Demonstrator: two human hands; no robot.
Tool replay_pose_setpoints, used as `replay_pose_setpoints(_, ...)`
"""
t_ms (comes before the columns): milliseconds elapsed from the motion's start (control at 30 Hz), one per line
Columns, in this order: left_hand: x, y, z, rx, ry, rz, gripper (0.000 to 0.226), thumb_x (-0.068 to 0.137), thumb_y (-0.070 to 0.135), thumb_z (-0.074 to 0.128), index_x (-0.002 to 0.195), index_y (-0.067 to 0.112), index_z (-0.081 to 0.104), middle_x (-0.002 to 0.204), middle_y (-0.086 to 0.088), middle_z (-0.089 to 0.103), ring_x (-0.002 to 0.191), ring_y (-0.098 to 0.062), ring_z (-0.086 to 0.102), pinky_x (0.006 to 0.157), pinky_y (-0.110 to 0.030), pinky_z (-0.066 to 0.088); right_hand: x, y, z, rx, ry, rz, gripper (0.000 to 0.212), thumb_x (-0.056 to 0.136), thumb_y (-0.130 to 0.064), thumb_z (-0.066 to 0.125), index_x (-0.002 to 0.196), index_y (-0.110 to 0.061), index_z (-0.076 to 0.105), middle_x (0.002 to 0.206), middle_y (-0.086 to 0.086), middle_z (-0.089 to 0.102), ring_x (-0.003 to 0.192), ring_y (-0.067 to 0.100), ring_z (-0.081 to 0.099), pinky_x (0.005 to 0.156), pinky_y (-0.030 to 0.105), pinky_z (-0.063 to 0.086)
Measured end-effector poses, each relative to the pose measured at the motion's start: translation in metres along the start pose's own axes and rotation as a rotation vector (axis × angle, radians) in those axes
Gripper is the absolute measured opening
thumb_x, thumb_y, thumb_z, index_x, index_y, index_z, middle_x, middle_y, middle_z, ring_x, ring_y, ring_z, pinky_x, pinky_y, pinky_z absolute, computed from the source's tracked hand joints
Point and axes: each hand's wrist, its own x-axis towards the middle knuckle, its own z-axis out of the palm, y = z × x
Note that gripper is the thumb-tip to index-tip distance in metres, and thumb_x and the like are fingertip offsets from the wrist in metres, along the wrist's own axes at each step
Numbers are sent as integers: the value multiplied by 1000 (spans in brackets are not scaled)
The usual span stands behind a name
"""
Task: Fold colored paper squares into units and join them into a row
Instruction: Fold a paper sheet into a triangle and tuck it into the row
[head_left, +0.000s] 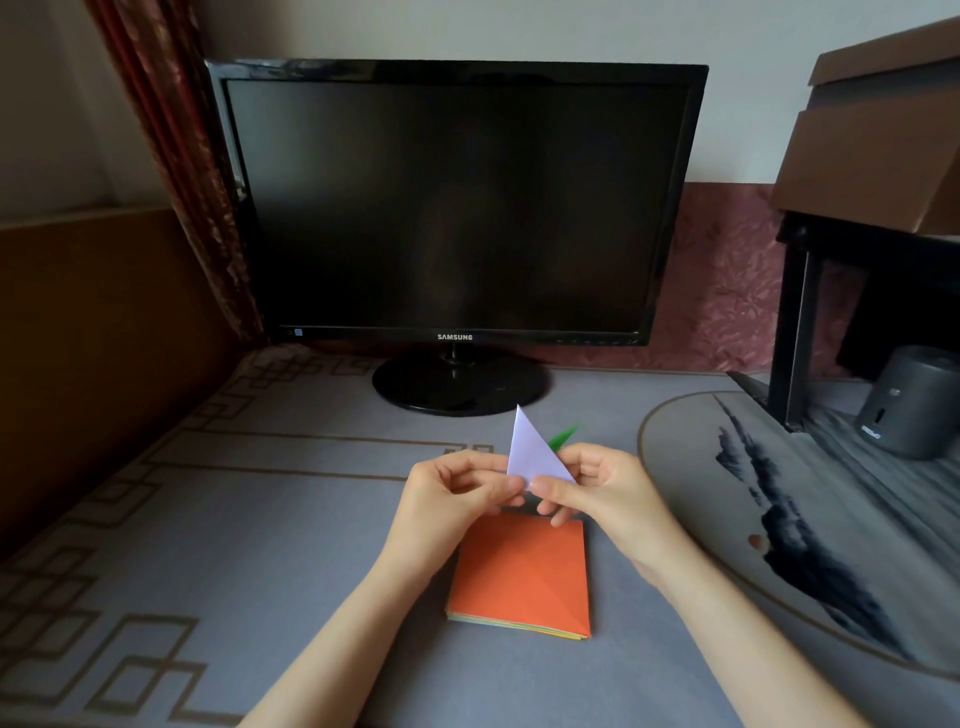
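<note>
A pale lilac paper folded into a triangle (530, 452) stands point-up above the table, pinched at its lower edge between my left hand (457, 499) and my right hand (597, 491). Behind it a green paper tip (563, 436) pokes out to the right; what holds it is hidden. Below my hands lies a stack of colored paper squares (519, 574) with an orange creased sheet on top.
A black monitor (457, 202) on its round base (457, 387) stands just behind the hands. A round grey mat with an ink painting (779, 519) lies to the right, with a dark cylinder device (909, 405) and a black stand (795, 322) beyond it.
</note>
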Motion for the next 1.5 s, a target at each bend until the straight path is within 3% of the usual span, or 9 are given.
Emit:
replay_pose_setpoints(133,0,-2,0,-1,3,19,13,78,8,74,90,7,72,76,-14,73,72,-18,69,80,-33,55,0,0,1,-14,-3,12,17,76,6,70,89,12,62,65,13,66,50,15,62,50,23,51)
replay_pose_setpoints(333,1,-2,1,-80,74,37,10,80,5,72,89,3,72,79,-10,74,70,-13,69,66,-18,51,-4,-3,7,90,-20,37,19,78,8,67,95,14,60,82,22,70,59,23,69,55,24,55)
replay_pose_setpoints(533,1,-1,0,-138,121,39,10,85,1,64,88,6,72,76,-2,72,70,-9,66,66,-19,53,-5,0,10,119,-101,25,24,79,10,65,102,7,60,92,20,70,78,29,71,67,28,57)
replay_pose_setpoints(733,4,-3,-2,1,87,111,17,86,9,66,86,22,76,89,2,72,85,-15,68,79,-29,53,-4,-10,3,-22,19,-1,38,74,-36,64,99,-7,67,91,4,70,69,2,62,59,18,49)
replay_pose_setpoints(833,2,-5,0,142,18,157,13,85,17,69,92,26,76,93,1,71,93,-21,66,85,-34,49,-3,-8,4,-118,58,13,16,79,-21,71,86,-7,70,80,1,68,58,3,57,49,17,41)
replay_pose_setpoints(1000,-1,0,4,88,39,121,16,83,15,70,99,17,72,75,9,71,74,-2,64,69,-12,47,-3,-6,5,-45,116,-35,4,81,-1,67,77,-1,66,70,7,63,41,0,49,43,15,38)
replay_pose_setpoints(1100,-2,-1,4,120,31,89,9,80,21,73,82,12,74,79,-3,74,73,-9,66,68,-19,48,-3,-5,7,-3,136,-46,7,80,-2,69,74,-5,67,72,7,65,43,3,49,45,16,40)
replay_pose_setpoints(1200,-1,-1,4,121,81,86,7,80,16,74,74,13,73,72,-1,73,65,-6,63,62,-18,46,-2,-4,6,-18,132,-46,6,79,-4,70,73,-5,69,69,6,69,48,8,58,44,19,41)
replay_pose_setpoints(1500,2,-5,-2,99,2,3,13,79,3,73,87,12,71,74,-1,74,62,-8,65,64,-16,50,-1,-4,-8,3,123,33,5,83,3,63,85,4,68,79,18,72,65,27,71,46,25,51)
